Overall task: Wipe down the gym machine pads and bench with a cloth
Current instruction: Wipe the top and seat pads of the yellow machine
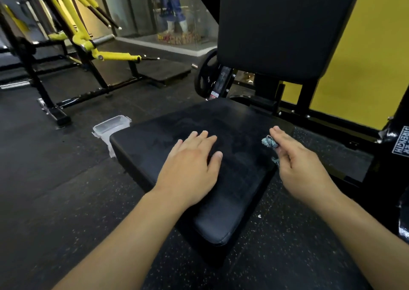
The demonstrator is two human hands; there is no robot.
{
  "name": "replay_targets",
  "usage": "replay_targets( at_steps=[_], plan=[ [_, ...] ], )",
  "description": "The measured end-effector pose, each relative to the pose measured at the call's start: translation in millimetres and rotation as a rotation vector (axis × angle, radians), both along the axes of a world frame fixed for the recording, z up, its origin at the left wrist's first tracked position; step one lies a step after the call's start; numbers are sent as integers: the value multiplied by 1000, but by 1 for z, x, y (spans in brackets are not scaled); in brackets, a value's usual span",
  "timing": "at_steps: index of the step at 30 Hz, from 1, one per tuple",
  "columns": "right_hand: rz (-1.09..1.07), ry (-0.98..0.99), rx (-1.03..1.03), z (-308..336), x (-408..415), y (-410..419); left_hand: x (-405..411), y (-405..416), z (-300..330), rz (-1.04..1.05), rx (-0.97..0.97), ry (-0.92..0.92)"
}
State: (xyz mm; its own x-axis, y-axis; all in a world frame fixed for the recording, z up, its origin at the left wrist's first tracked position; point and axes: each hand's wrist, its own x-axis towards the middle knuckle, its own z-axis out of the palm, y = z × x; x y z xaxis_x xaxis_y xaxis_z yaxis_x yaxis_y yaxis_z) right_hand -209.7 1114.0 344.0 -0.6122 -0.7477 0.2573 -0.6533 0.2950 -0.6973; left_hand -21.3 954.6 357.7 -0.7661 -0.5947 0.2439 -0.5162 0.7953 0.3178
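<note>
A black padded seat [221, 121] fills the middle of the view, with faint smears on its top. Behind it rises the black back pad [281, 24] of the same machine. My left hand [190, 159] lies flat on the seat with its fingers straight. At the seat's right edge my right hand [298, 163] grips a small bunched blue-grey patterned cloth [269, 141]. The cloth pokes out between its fingers and most of it is hidden in the hand.
A clear plastic container [110, 125] sits on the dark rubber floor [55, 179] just left of the seat. A yellow and black gym machine [88, 46] stands at the far left. A black weight plate [207, 73] hangs behind the seat. A yellow wall [365, 57] is at the right.
</note>
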Motion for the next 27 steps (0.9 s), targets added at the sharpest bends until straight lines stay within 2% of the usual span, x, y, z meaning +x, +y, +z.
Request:
replay_targets(
  at_steps=[4, 9, 12, 16, 20, 27],
  plan=[
    [-3, 43, 17, 11, -2, -23, 15, -24, 7, 73, 96, 172],
    [91, 177, 194, 26, 6, -63, 25, -49, 14, 139, 215, 229],
    [129, 169, 283, 46, 18, -80, 29, -56, 32, 123, 269, 172],
    [120, 110, 345, 89, 38, -91, 45, -66, 79, 108, 228, 78],
    [107, 4, 390, 144, 60, -92, 69, -68, 141, 117, 190, -30],
    [103, -117, 409, 257, 103, -63, 113, -23, 265, 183, 271, -114]
  ],
)
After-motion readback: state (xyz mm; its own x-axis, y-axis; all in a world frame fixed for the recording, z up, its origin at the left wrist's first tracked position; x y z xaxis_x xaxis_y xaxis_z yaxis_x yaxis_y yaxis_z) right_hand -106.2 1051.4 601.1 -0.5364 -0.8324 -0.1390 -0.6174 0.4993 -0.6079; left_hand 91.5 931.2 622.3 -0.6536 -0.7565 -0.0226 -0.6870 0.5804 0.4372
